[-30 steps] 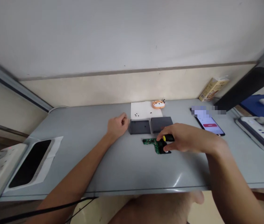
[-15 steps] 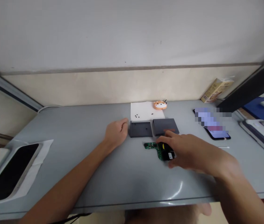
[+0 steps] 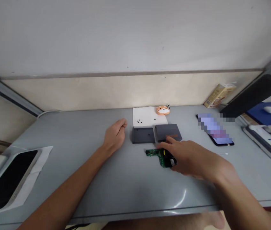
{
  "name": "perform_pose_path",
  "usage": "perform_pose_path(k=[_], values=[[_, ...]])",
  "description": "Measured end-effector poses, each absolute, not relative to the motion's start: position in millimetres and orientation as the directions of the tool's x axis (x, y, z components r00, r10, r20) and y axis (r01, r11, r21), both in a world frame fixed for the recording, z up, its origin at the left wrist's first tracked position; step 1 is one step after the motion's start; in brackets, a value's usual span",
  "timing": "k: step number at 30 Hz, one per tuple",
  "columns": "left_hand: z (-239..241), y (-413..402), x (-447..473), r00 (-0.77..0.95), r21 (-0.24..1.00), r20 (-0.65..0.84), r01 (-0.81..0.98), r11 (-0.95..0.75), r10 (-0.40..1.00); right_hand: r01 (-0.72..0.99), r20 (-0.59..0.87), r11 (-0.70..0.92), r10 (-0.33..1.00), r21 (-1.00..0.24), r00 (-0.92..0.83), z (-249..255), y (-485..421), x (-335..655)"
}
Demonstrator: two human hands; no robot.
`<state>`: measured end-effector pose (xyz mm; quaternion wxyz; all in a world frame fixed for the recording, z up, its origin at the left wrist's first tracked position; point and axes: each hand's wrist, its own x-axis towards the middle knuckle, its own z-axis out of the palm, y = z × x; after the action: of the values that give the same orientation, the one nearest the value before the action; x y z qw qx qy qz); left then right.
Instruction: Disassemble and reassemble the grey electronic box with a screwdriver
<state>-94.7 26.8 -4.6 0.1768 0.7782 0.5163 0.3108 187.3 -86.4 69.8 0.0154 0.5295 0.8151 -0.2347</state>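
Handling the green circuit board [image 3: 160,157] well calls for light pressure at its edges, kept flat, fingertips off the small parts. It lies just right of and below the frame's centre, long axis running roughly left to right; the narrow arm points left, and the broad end, with its black block [image 3: 168,162], sits rightward. The right hand [image 3: 185,155] arches over that end, thumb and forefinger spread across the block; whether they pinch it I cannot tell. The left hand [image 3: 115,135], fingers curled together, rests apart, left of the dark tray [image 3: 143,135].
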Motion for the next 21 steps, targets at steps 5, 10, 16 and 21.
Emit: perform_pose_path(k=[5,10,16,21], values=[[-4,28,-96,0.31,0.572,0.314,0.693,-0.439,0.897,0.736,-0.158,0.41,0.809,-0.538,-0.566,84,-77,190],[-2,26,-96,0.304,0.565,0.329,0.695,-0.444,0.894,0.778,0.118,0.431,0.896,-0.456,-0.427,80,-55,187],[1,23,-92,0.299,0.51,0.293,0.754,-0.413,0.908,0.83,0.11,0.487,0.873,-0.273,-0.476,54,-36,184],[-2,25,-92,0.304,0.489,0.292,0.768,-0.414,0.907,0.829,0.106,0.487,0.872,-0.275,-0.477,48,-34,181]])
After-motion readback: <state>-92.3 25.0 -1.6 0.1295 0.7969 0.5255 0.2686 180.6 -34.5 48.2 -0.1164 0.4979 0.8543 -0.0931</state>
